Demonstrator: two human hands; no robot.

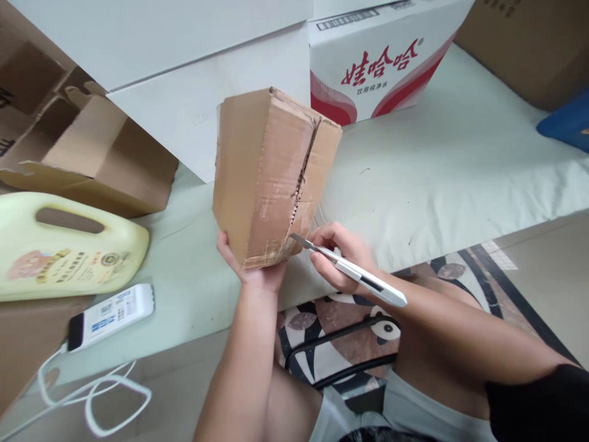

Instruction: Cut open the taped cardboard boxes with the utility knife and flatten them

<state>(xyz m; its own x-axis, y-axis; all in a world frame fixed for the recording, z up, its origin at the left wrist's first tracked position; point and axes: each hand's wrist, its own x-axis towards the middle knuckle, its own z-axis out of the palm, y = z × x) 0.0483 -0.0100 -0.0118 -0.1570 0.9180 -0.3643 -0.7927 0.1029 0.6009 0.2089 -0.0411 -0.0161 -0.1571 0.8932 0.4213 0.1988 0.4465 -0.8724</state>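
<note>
A small brown cardboard box [276, 178] is tilted up over the pale green cloth, with a long torn seam and clear tape on the side facing me. My left hand [257, 273] grips its lower end from beneath; most of those fingers are hidden behind the box. In my right hand [343, 255] is a white utility knife [359, 273], held between thumb and fingers like a pen. The blade tip meets the box at the lower end of the seam.
Pale green cloth [414, 184] covers the surface. Stacked white cartons [253, 67] and a red-lettered carton [381, 67] stand behind. To the left are an open cardboard box [110, 147], a yellow jug [69, 245] and a white device [113, 313] with a cable. A blue object [568, 123] sits right.
</note>
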